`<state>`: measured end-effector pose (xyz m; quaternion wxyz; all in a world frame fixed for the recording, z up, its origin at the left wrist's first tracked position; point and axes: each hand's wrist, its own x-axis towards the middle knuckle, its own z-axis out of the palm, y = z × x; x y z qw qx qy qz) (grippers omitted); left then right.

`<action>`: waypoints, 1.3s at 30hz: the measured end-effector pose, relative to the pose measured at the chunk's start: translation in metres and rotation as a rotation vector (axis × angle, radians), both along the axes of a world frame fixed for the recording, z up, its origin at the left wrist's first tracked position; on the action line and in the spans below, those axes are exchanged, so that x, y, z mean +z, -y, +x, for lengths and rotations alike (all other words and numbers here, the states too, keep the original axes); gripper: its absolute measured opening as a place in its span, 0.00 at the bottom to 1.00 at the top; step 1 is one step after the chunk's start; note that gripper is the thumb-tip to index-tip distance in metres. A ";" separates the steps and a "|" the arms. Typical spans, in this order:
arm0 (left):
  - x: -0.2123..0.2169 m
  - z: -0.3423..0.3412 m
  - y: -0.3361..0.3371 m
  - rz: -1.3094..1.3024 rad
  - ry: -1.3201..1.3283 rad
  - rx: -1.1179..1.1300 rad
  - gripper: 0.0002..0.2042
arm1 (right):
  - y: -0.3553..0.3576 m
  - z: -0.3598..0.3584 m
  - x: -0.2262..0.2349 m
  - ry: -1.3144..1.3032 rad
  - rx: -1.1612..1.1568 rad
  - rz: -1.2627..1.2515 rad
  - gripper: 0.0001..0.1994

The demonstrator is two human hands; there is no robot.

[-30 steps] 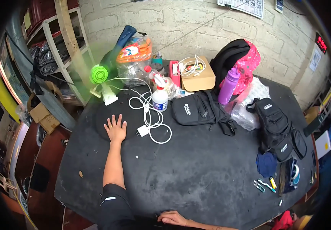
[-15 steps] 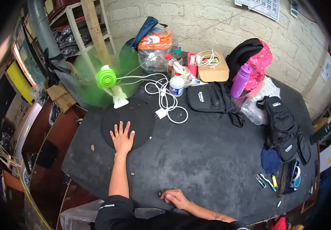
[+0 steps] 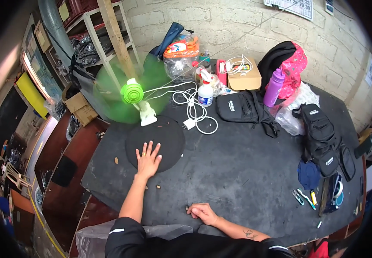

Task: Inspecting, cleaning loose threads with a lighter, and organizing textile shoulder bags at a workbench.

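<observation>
Left hand [image 3: 148, 162]: palm down, fingers spread apart, clamped on nothing; hides the near edge of the black disc.
Black disc [image 3: 167, 139]: flat on table's [image 3: 237, 172] left side, before the fan; rim faint, dark on dark.
Right hand [image 3: 204, 214]: curled near the table's front edge; cannot tell whether it grips anything.
Fan [image 3: 132, 91]: green blades blurred.
Plastic sheet [image 3: 92, 239]: partly behind sleeve, cut off below.

In front of you, a round, plain black disc [image 3: 171, 139] lies flat toward the bench's [image 3: 237, 172] left side, partly covered by your spread left fingers [image 3: 156, 151].
</observation>
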<state>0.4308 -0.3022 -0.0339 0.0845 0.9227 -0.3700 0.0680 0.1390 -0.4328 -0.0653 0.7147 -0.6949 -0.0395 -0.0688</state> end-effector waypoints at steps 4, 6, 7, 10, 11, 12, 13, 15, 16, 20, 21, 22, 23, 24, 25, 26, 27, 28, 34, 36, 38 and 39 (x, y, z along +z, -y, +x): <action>-0.006 -0.033 0.014 -0.006 0.000 -0.021 0.27 | -0.001 0.000 0.000 -0.020 0.004 0.029 0.18; -0.006 -0.048 0.020 0.013 0.030 -0.028 0.27 | -0.001 0.000 0.001 -0.039 0.015 0.051 0.18; -0.006 -0.056 0.022 0.003 0.027 -0.017 0.27 | -0.002 -0.001 0.001 -0.029 0.007 0.049 0.18; -0.005 -0.075 0.025 -0.064 0.006 0.054 0.26 | -0.002 -0.001 0.001 -0.010 -0.008 0.024 0.17; -0.005 -0.081 0.024 -0.069 0.004 0.080 0.26 | -0.002 -0.002 0.001 -0.004 -0.016 0.027 0.17; -0.006 -0.086 0.023 -0.049 0.007 0.119 0.26 | -0.002 -0.002 0.000 -0.001 -0.011 0.039 0.17; -0.006 -0.089 0.022 -0.083 -0.004 0.135 0.26 | -0.002 -0.002 0.000 -0.002 -0.021 0.024 0.17; -0.008 -0.090 0.019 -0.074 -0.003 0.213 0.25 | -0.001 -0.003 -0.001 -0.008 -0.015 0.015 0.17; -0.009 -0.086 0.016 -0.106 0.004 0.215 0.25 | -0.001 -0.003 -0.002 -0.008 -0.011 0.010 0.17; -0.010 -0.049 0.002 -0.123 0.050 0.238 0.23 | 0.001 -0.004 -0.003 -0.005 0.024 -0.001 0.17; -0.009 -0.036 -0.002 -0.109 0.050 0.266 0.23 | 0.001 -0.004 -0.002 -0.003 0.026 0.004 0.18; -0.008 -0.025 -0.007 -0.100 0.044 0.299 0.23 | 0.001 -0.004 -0.002 -0.013 0.034 -0.010 0.17; -0.008 -0.014 -0.010 -0.068 0.028 0.356 0.23 | 0.001 -0.004 -0.001 -0.020 0.032 -0.023 0.17; -0.008 -0.006 -0.012 -0.081 0.005 0.396 0.23 | 0.002 -0.005 0.000 -0.026 0.024 -0.042 0.17; -0.008 0.001 -0.013 -0.056 -0.011 0.465 0.23 | 0.002 -0.005 0.002 -0.016 0.020 -0.036 0.17; -0.008 0.008 -0.014 -0.059 -0.040 0.512 0.24 | 0.002 -0.005 0.003 -0.007 0.010 -0.032 0.16; -0.008 0.013 -0.013 -0.067 -0.032 0.527 0.24 | 0.002 -0.005 0.004 -0.006 0.011 -0.042 0.16; -0.008 0.017 -0.013 -0.059 -0.024 0.557 0.25 | 0.002 -0.004 0.005 0.008 0.003 -0.028 0.16; -0.005 0.029 -0.020 0.026 -0.022 0.548 0.26 | 0.003 -0.004 0.008 -0.022 0.031 -0.006 0.15; -0.004 0.026 -0.024 -0.033 -0.027 0.536 0.26 | 0.007 -0.007 0.010 -0.020 0.039 -0.069 0.15; -0.005 0.015 -0.027 -0.057 -0.028 0.543 0.26 | 0.014 -0.017 0.012 -0.082 0.049 -0.114 0.13; -0.005 0.009 -0.029 -0.065 -0.024 0.555 0.26 | 0.018 -0.023 0.013 -0.052 0.013 -0.137 0.13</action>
